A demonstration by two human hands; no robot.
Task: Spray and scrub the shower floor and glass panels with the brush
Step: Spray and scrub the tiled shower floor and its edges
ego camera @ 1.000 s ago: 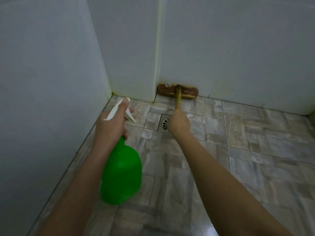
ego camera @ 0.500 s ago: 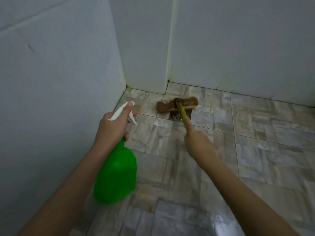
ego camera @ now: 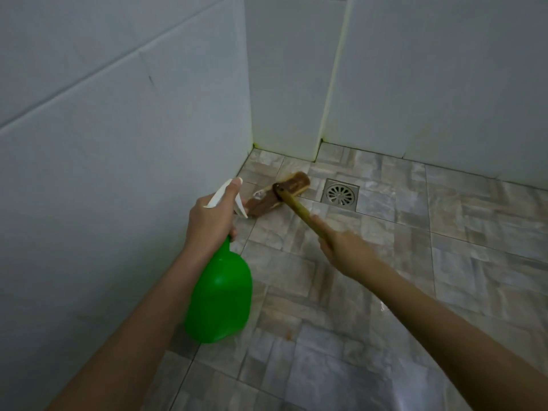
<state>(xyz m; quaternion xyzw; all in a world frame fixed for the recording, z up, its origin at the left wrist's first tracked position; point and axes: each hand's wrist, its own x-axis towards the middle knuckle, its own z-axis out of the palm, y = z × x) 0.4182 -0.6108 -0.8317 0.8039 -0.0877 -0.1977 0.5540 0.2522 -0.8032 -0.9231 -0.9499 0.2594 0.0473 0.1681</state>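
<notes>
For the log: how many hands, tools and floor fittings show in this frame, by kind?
2 hands: left hand, right hand
1 spray bottle
1 brush
1 drain
Total: 5

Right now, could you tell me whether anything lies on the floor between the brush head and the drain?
Nothing visible does: only bare floor tile separates the brush head from the drain. The spray bottle hangs on the head's other side.
</notes>
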